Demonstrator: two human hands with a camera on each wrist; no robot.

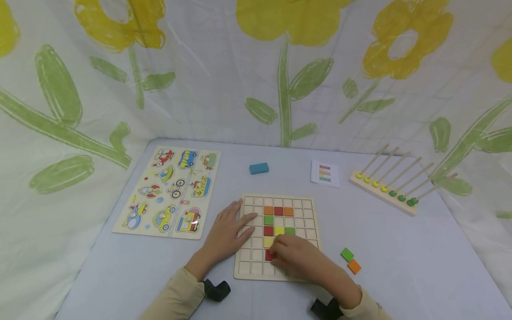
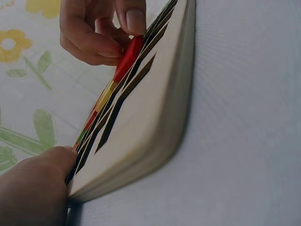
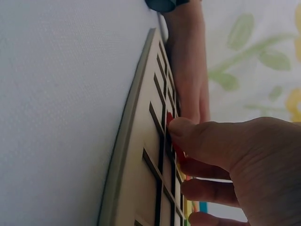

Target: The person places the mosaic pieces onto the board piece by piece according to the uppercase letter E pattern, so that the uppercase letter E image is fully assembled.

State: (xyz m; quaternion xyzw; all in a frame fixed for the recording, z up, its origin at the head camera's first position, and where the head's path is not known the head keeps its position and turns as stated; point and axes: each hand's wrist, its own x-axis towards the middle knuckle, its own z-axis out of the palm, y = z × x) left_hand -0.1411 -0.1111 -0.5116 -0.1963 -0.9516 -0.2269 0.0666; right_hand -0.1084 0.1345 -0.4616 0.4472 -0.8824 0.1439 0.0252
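Note:
A wooden grid board (image 1: 246, 269) lies in the middle of the table. My left hand (image 1: 226, 232) rests on its left edge, fingers spread and fairly straight. Near the board's bottom, my right hand (image 1: 298, 258) pinches a red tile (image 2: 129, 57) between thumb and fingers; the left wrist view shows it tilted against the grid. Other tiles sit in the cells above: an orange tile (image 1: 268, 210), a green tile (image 1: 268, 220), another red tile (image 1: 268, 231), a yellow tile (image 1: 279, 231) and several more. The right hand hides part of the lower grid.
Right of the board lie a loose green tile (image 1: 347, 254) and an orange tile (image 1: 354, 266). A vehicle puzzle board (image 1: 168, 191) is at left. Behind stand a blue block (image 1: 259, 168), a pattern card (image 1: 326, 174) and a peg rack (image 1: 384, 193) with beads.

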